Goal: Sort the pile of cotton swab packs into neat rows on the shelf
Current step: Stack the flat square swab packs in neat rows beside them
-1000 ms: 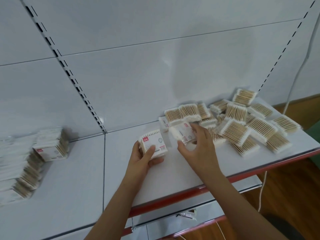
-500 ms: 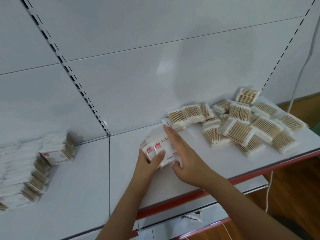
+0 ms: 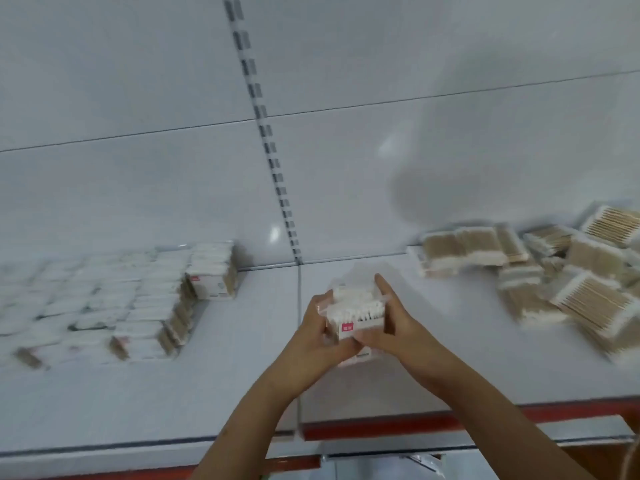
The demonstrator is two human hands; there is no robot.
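Packs squeezed between both hands, over the middle of the shelf (image 3: 398,386).

My left hand (image 3: 313,336) and right hand (image 3: 398,332) clamp a small stack of packs (image 3: 356,317); slick wrappers could let one slide out, or I could knock the rows (image 3: 114,303) when setting down.

Both hands meet above the white shelf (image 3: 450,368). The left hand (image 3: 311,337) and right hand (image 3: 398,327) clasp a small stack of cotton swab packs (image 3: 356,311) between them, red label facing the camera. To the left, sorted packs (image 3: 114,306) stand in blurred rows. To the right lies a loose pile of packs (image 3: 554,282).
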